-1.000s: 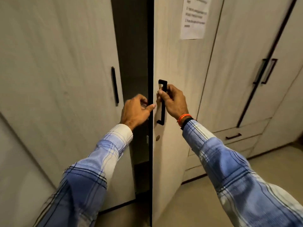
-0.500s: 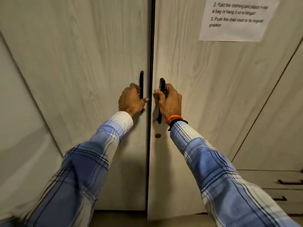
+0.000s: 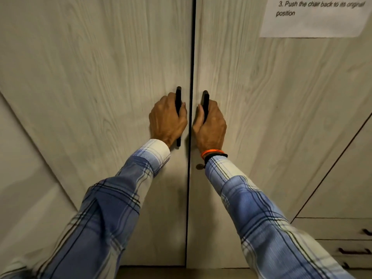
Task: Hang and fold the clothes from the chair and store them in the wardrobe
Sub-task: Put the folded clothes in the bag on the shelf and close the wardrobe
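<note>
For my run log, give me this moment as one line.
wardrobe doors: shut | left hand: gripping left handle | right hand: gripping right handle | clothes: none in view

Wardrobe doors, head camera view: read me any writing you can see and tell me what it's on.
"3. Push the chair back to its original position": on the white paper sheet stuck to the right wardrobe door.
The orange wristband carries dark print too small to read.

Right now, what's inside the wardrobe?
Can't tell. Both doors are shut, leaving only a thin dark gap. The left hand and right hand grip the handles.
</note>
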Available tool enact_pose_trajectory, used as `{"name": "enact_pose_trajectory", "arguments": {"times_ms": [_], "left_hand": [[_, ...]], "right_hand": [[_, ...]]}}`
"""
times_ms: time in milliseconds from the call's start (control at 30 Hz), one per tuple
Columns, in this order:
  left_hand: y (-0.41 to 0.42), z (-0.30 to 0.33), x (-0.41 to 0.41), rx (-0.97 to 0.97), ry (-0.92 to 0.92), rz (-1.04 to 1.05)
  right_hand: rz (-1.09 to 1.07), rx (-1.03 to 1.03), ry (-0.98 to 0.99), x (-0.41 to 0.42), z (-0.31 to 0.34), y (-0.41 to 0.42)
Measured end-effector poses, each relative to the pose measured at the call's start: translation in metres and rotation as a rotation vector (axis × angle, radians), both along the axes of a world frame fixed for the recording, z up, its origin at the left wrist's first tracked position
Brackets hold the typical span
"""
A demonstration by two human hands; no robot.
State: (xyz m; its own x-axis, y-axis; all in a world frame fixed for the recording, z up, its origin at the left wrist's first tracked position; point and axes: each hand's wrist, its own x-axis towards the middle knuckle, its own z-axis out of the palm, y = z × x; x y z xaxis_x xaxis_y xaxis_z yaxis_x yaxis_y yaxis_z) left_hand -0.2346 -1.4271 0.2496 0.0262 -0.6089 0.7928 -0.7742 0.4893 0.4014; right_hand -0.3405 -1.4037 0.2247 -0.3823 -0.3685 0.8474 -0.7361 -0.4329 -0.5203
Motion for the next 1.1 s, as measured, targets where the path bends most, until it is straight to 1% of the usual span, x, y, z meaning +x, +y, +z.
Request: {"name": "enact_pose_trajectory", "arguments": {"times_ms": [67, 167, 267, 367, 500, 667, 733, 833, 967, 1100], "left_hand": [[-0.008, -0.009, 0.000, -0.098, 0.008, -0.023], [-0.019, -0.016, -0.001, -0.209, 0.009, 0.007], [-0.031, -0.026, -0.005, -0.354, 0.003, 0.046], [-0.045, -0.034, -0.005, -0.433, 0.014, 0.035], [-0.034, -0.027, -0.003, -0.397, 0.007, 0.023], [-0.013, -0.018, 0.003, -0.241, -0.061, -0.026], [-0.008, -0.017, 0.008, -0.198, -0.080, -0.062], [-0.008, -0.015, 0.012, -0.139, -0.090, -0.089], [-0.011, -0.017, 0.007, -0.143, -0.074, -0.088], [-0.022, -0.026, 0.004, -0.231, -0.040, -0.047]], "right_hand": [[-0.020, -0.059, 0.022, 0.000, -0.004, -0.005], [-0.047, -0.129, 0.043, -0.002, -0.010, -0.014], [-0.136, -0.183, 0.071, -0.006, -0.013, -0.030], [-0.166, -0.238, 0.073, -0.008, -0.020, -0.041], [-0.184, -0.228, 0.086, -0.005, -0.016, -0.035], [-0.237, -0.076, 0.120, -0.003, -0.002, -0.023], [-0.224, -0.017, 0.140, -0.002, -0.001, -0.017], [-0.183, 0.056, 0.105, 0.000, -0.002, -0.011], [-0.172, 0.056, 0.066, 0.002, -0.003, -0.016], [-0.235, -0.028, 0.058, 0.002, -0.010, -0.030]]}}
